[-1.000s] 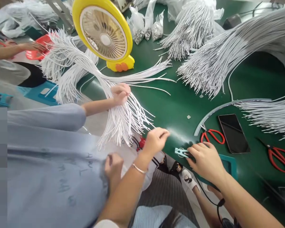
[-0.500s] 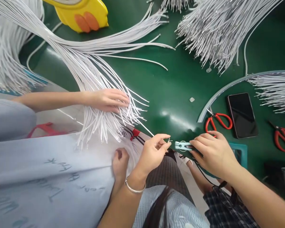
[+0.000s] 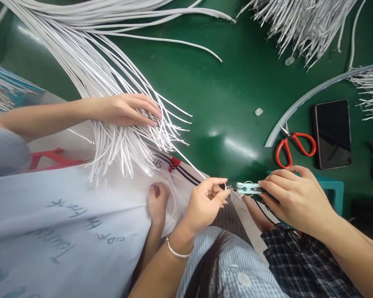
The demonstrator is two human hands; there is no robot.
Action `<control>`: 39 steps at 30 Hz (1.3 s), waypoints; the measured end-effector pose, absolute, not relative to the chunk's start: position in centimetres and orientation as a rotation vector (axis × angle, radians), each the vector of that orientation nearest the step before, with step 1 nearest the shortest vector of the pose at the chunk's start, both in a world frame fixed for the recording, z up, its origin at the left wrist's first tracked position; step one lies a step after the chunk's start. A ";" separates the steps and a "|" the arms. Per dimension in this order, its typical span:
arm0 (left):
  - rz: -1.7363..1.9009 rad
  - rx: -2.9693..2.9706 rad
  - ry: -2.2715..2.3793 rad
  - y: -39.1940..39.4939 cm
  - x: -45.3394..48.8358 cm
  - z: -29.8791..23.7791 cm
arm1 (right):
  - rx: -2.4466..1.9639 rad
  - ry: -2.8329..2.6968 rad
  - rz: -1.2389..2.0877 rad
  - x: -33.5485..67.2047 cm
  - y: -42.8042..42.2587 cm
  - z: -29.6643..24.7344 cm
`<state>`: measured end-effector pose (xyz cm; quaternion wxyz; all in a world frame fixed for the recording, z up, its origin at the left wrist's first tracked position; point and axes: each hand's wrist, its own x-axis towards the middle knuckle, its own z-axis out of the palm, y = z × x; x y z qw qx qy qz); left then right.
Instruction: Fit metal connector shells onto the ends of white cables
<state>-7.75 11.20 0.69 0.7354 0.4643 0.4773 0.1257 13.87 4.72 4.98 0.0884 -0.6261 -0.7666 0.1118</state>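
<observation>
One white wire [image 3: 191,162]: long axis 10-to-4 o'clock, pointing 4, at the pale-blue clip [image 3: 245,191]'s 9 o'clock end
Left hand [image 3: 205,203]: fingers pinched on wire
Right hand [image 3: 295,198]: fingers gripping clip, axis 9-to-3

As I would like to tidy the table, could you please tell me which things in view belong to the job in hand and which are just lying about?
In use:
white wire, in the left hand
blue clip, in the right hand
wire bundle, touched by a co-worker's hand

Apparently lying about:
phone
red-handled scissors
small pale scrap
</observation>
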 end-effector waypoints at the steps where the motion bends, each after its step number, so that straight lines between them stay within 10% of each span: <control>1: 0.280 1.007 1.050 11.2 -7.7 0.6 | -1.867 -2.281 0.333 14.0 4.6 4.9; 39: 0.047 1.029 0.945 12.8 -6.7 0.4 | -1.860 -2.293 0.320 14.1 4.3 4.3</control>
